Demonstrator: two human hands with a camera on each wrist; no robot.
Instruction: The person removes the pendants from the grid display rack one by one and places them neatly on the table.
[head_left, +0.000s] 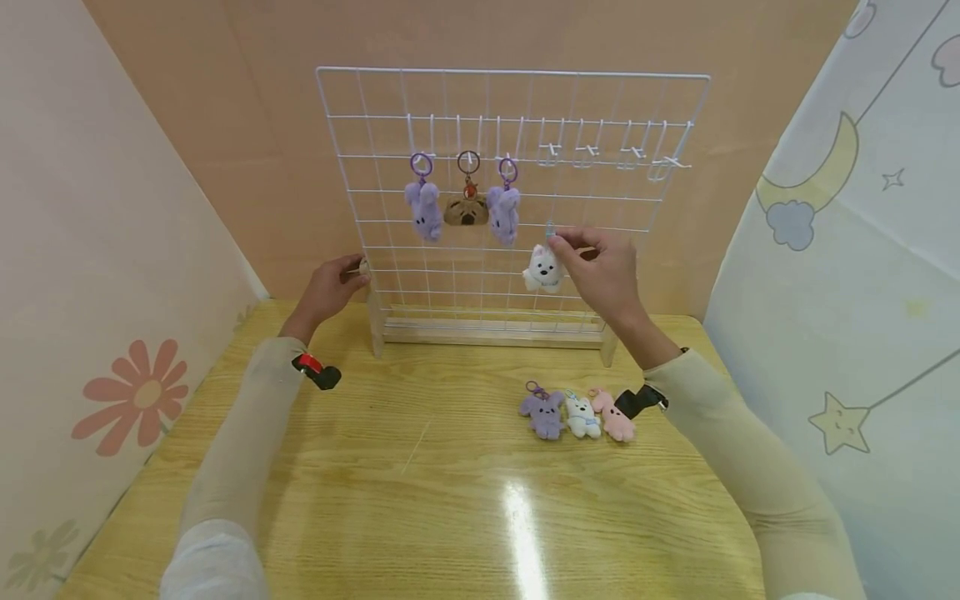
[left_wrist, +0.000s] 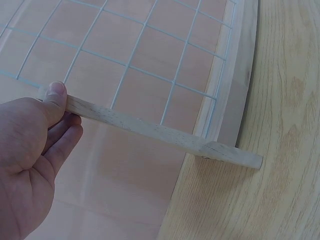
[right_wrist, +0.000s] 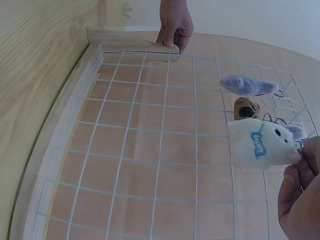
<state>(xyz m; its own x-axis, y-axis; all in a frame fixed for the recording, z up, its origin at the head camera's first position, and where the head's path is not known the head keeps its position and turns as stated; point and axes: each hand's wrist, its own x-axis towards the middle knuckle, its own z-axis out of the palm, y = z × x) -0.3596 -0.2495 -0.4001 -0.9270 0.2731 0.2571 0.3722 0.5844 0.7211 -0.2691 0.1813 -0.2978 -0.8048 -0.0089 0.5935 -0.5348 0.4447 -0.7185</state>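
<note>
My right hand pinches a white plush dog keychain near its light blue ring, in front of the white wire grid rack. In the right wrist view the dog hangs from the fingertips, a blue mark on its front. My left hand grips the upper end of the rack's left wooden upright; in the left wrist view the thumb lies on top of that upright. On the rack's left hooks hang a purple plush keychain, a brown bear-head keychain and another purple plush keychain.
Several bare white hooks line the rack's right half. On the wooden table, below my right forearm, lie a purple plush keychain, a white one and a pink one. Patterned panels flank the table.
</note>
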